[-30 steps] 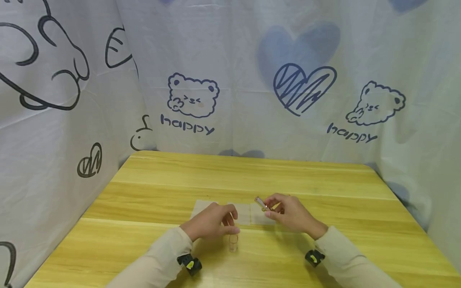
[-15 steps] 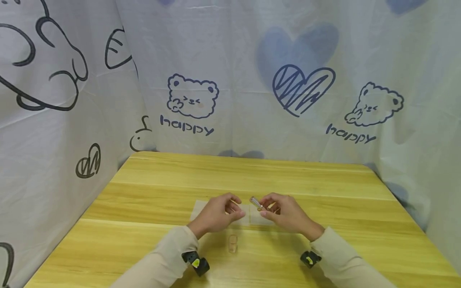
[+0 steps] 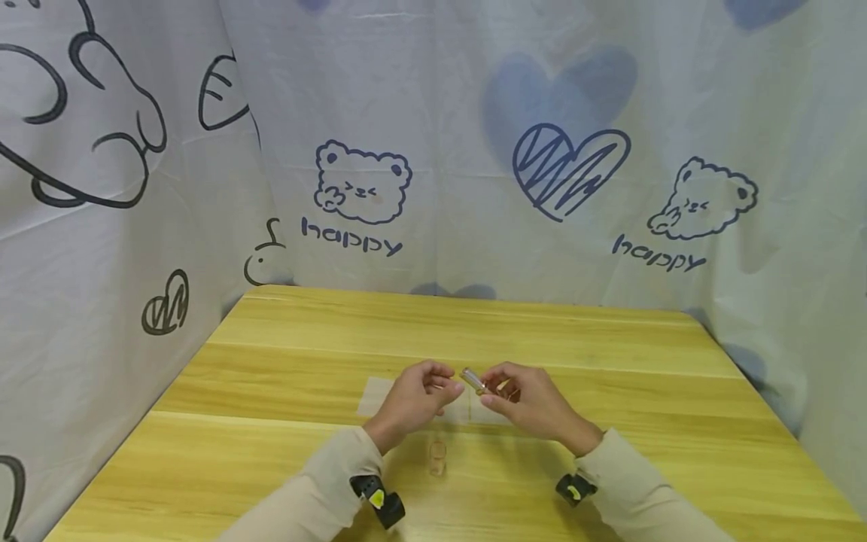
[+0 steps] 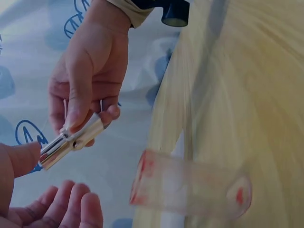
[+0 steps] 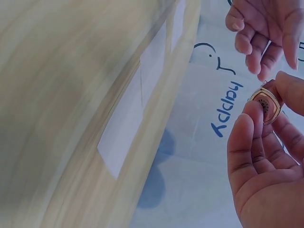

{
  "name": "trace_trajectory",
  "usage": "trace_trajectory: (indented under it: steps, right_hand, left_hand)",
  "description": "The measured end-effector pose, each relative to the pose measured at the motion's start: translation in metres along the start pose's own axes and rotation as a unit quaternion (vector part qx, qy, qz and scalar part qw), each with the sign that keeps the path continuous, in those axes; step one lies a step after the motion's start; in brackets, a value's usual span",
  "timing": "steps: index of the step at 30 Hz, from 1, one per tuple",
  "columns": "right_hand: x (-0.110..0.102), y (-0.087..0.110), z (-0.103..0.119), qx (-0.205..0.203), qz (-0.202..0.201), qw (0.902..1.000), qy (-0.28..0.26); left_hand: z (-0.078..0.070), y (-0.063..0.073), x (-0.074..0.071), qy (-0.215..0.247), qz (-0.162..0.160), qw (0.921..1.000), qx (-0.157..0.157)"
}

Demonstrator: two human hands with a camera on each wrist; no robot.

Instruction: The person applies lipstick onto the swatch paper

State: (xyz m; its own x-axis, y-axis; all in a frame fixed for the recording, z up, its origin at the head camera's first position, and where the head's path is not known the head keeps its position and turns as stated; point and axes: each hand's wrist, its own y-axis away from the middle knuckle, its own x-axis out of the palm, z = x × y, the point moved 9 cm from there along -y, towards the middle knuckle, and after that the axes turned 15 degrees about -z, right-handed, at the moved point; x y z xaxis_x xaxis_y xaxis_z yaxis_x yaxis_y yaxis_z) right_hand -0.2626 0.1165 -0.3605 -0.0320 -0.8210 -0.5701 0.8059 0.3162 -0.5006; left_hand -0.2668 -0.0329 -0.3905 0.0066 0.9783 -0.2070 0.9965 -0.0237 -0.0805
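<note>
My right hand pinches a small shiny silver-and-gold lipstick tube between thumb and fingers, above the table and tilted toward the left hand. Its base, seen in the right wrist view, is a rounded square with a gold rim. My left hand is close beside the tube's far end, fingers loosely bent and apart from the thumb. In the left wrist view its thumb overlaps that end. A clear cap with red smears stands on the table below the left hand.
White paper pieces lie in a row on the wooden table, partly behind the hands. A printed white curtain hangs behind the table. Black cameras are strapped to both wrists.
My left hand has left the clear cap and moved up and right toward the tube. My right hand has shifted slightly left with the tube. The cap stays on the table.
</note>
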Motion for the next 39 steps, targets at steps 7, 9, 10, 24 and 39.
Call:
trace_trajectory:
  steps: [7, 9, 10, 24, 39]
  right_hand:
    - [0.003, 0.000, 0.005, -0.015, -0.009, 0.9998, 0.003]
    - [0.003, 0.000, 0.006, -0.022, -0.013, 0.9997, 0.003]
    - [0.003, 0.000, 0.007, -0.024, -0.016, 0.9996, 0.005]
    - [0.005, -0.001, 0.014, -0.032, -0.044, 0.9985, 0.000]
    - [0.009, -0.004, 0.008, -0.006, -0.065, 0.9978, -0.013]
  left_hand:
    - [0.007, -0.001, 0.005, 0.076, -0.022, 0.9959, -0.045]
    - [0.009, -0.001, 0.006, 0.108, -0.026, 0.9914, -0.069]
    - [0.011, -0.001, 0.007, 0.122, -0.030, 0.9887, -0.081]
    - [0.019, 0.006, 0.014, 0.236, -0.078, 0.9511, -0.183]
    - [0.023, 0.002, 0.012, 0.265, -0.107, 0.9389, -0.192]
